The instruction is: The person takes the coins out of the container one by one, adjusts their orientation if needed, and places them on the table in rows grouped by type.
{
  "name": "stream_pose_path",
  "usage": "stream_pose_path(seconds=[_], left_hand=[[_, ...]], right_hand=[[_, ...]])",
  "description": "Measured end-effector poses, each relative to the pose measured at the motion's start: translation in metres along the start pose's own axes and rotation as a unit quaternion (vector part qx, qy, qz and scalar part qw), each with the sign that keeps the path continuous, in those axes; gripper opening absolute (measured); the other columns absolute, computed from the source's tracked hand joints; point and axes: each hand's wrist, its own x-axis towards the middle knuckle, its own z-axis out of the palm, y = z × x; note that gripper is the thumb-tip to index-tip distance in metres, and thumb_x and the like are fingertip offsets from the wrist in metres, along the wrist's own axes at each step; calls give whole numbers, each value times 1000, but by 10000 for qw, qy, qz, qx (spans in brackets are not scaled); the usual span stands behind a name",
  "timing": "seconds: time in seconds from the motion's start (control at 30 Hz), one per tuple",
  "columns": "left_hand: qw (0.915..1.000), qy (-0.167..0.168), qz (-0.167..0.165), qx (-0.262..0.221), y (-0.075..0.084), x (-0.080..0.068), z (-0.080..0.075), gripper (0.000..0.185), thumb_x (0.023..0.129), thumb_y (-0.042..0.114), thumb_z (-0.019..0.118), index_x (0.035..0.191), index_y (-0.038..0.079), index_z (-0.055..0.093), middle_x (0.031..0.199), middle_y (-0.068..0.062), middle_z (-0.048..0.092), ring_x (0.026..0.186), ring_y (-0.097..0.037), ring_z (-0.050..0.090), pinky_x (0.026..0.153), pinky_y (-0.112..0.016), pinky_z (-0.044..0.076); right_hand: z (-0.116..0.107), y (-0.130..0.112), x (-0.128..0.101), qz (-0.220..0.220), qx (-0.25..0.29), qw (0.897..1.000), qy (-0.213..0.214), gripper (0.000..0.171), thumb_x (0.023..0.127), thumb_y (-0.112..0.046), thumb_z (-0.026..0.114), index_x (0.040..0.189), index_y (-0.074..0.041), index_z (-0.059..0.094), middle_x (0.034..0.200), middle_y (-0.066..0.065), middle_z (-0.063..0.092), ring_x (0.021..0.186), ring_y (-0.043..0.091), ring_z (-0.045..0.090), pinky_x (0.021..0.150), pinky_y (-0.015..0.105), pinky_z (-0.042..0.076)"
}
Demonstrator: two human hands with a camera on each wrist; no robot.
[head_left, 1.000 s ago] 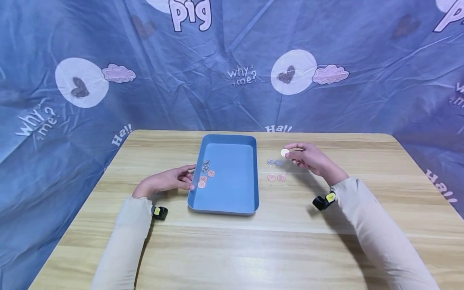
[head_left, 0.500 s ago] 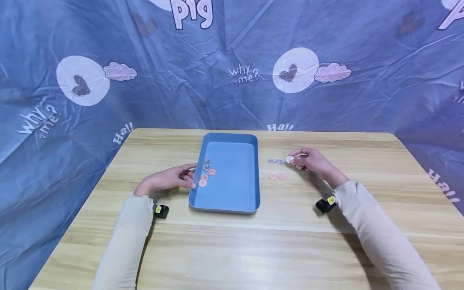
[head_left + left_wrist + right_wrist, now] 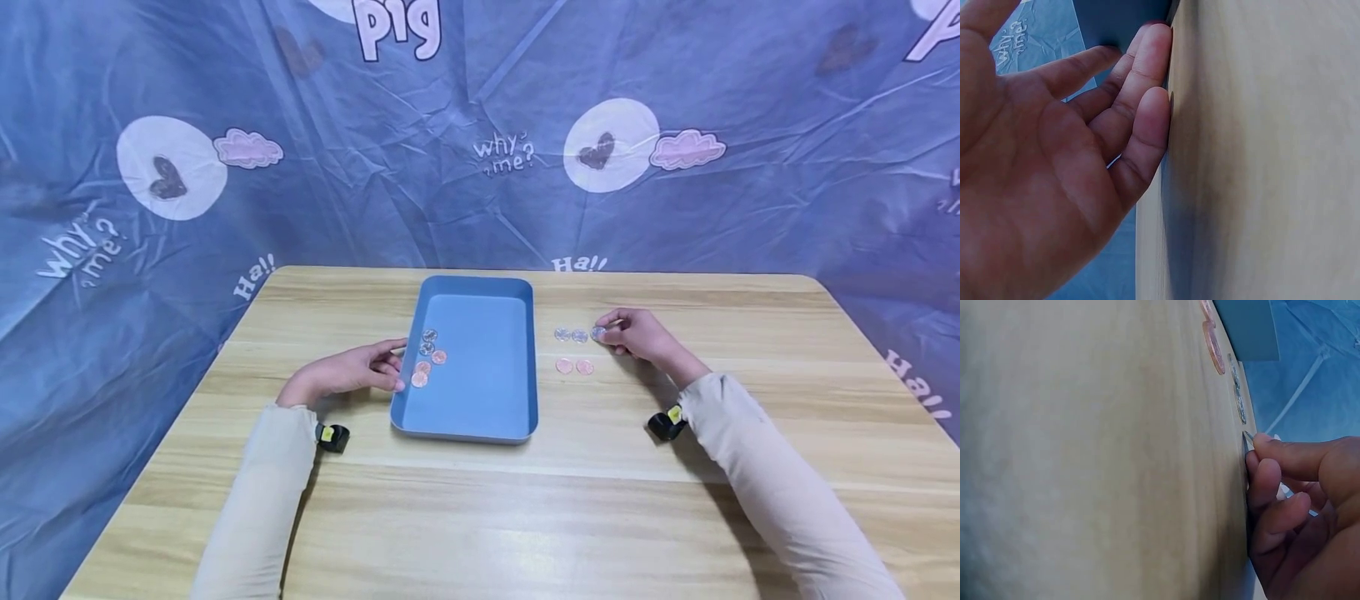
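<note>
Right hand (image 3: 637, 335) pinches a silver coin (image 3: 597, 332) at the tabletop (image 3: 480, 500), beside four loose coins (image 3: 573, 350). Left hand (image 3: 352, 371), fingers relaxed, rests against the blue tray (image 3: 480, 425). Backdrop (image 3: 150, 292) reads "why me?", "Ha!!".

worktop (image 3: 480, 517): pale wood grain, rounded corners | backdrop (image 3: 480, 125): creased blue cloth hung behind and wrapping both sides | print: white circles with dark hearts, pink clouds, words "why me?", "Ha!!", "pig" | light: even, soft, seemingly from above | floor: not visible
</note>
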Motion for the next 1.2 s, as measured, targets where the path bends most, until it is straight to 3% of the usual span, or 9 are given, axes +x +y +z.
stream_pose_path(seconds=[0.27,0.6,0.9,1.2], left_hand=[[10000,-52,37,-30,1,1,-1,92,89,23,70,155,4,9,128,-17,46,107,-14,52,100,-26,42],[10000,-51,34,-61,0,0,0,91,89,22,70,155,4,10,125,-15,45,105,-14,51,97,-23,43],[10000,-42,29,-16,2,-1,0,90,90,22,69,155,4,10,127,-17,45,106,-15,51,101,-28,42],[10000,-1,50,-14,2,-1,0,90,89,22,70,155,4,10,126,-17,46,106,-16,51,97,-23,43]], right_hand=[[-2,-3,-1,3,-393,9991,-157,28,92,-7,60,117,6,58,74,-1,55,60,8,49,50,20,41],[1,0,3,-196,-650,9977,-40,24,92,-6,60,112,6,61,76,-1,57,61,10,51,55,22,46],[-4,4,-1,-390,-453,9970,-497,36,91,-5,61,123,9,52,76,1,54,60,9,47,53,22,42],[-1,0,1,-254,-474,9972,-516,31,94,-4,57,122,8,51,75,2,50,60,11,45,52,22,40]])
